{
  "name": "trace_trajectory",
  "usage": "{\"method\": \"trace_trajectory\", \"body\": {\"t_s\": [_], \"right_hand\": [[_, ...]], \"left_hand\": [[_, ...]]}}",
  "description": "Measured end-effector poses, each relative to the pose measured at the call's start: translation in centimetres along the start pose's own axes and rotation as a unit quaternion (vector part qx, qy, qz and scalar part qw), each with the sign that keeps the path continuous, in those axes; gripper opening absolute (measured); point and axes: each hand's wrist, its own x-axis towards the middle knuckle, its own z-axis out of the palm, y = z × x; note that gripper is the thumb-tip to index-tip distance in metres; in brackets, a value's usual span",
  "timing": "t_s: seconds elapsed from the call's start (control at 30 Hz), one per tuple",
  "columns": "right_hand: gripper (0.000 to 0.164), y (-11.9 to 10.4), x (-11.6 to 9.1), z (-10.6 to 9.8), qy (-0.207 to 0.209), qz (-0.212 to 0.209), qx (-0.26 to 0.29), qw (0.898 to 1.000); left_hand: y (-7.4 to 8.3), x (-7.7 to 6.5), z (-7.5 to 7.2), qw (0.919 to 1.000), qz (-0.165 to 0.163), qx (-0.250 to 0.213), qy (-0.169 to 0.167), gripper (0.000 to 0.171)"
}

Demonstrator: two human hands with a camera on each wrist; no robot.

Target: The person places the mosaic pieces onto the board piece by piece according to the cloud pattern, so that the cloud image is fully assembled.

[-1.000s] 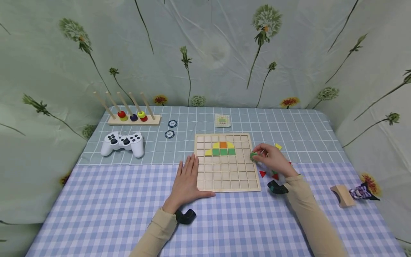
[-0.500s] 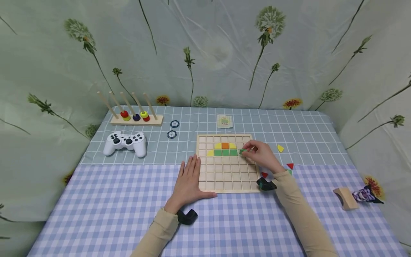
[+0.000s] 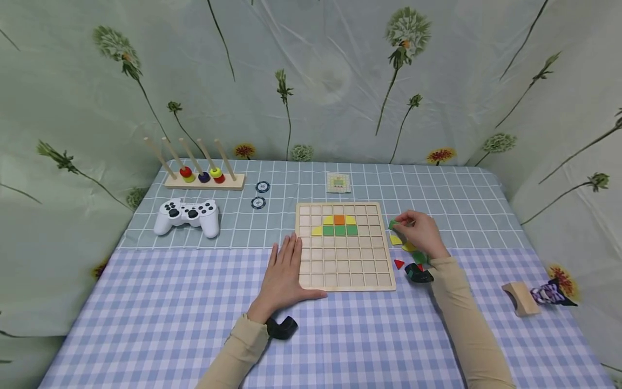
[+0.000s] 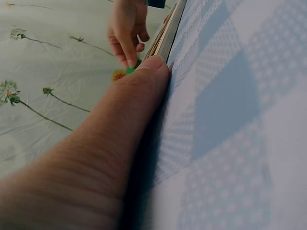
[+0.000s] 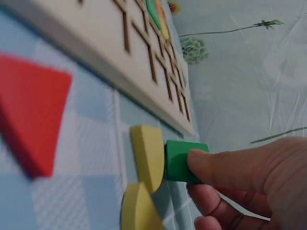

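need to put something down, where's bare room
Head view: checked cloth below the controller, and below the board between the sleeves. Crowded: right of the board, where yellow and red pieces lie by the right hand.

Soft, muted light falls evenly over my left hand (image 3: 283, 278) and my right hand (image 3: 421, 233) in the head view, though I cannot tell its source; a dark shadow edges my right sleeve (image 3: 471, 329), behind those fingers; far ahead of my fingertips the backdrop (image 3: 330, 32) shows pale sheen along its creases; the card (image 3: 338, 183) beyond them is too small to read; the left wrist view is dimmer, deep shadow lying under my thumb and the checked cloth (image 4: 220, 110) beside it softly blurred; in the right wrist view the green piece (image 5: 178, 162) at my fingertips looks fairly crisp, while the red piece (image 5: 33, 110) left of them is out of focus.
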Motion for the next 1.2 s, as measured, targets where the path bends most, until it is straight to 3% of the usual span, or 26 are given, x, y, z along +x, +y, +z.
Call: {"method": "trace_trajectory", "body": {"t_s": [0.17,0.37,0.6,0.83,1.2], "right_hand": [[0.021,0.2,-0.2,0.0,0.005,0.018,-0.033,0.999],[0.021,0.3,-1.1,-0.3,0.007,0.005,-0.045,0.999],[0.026,0.1,-2.2,-0.6,-0.057,-0.003,-0.030,0.998],[0.021,0.2,-2.3,0.0,-0.071,0.007,-0.033,0.997],[0.019,-1.9,-1.1,1.0,-0.030,-0.018,0.040,0.999]], "left_hand": [[0.0,0.0,0.1,1.0000,0.000,0.000,0.001,0.133],[0.0,0.0,0.1,0.9999,-0.003,-0.002,-0.012,0.133],[-0.1,0.0,0.1,0.9999,-0.005,-0.002,-0.008,0.133],[-0.1,0.0,0.1,1.0000,-0.003,-0.004,-0.006,0.134],[-0.1,0.0,0.2,1.0000,0.000,-0.001,-0.003,0.134]]}}
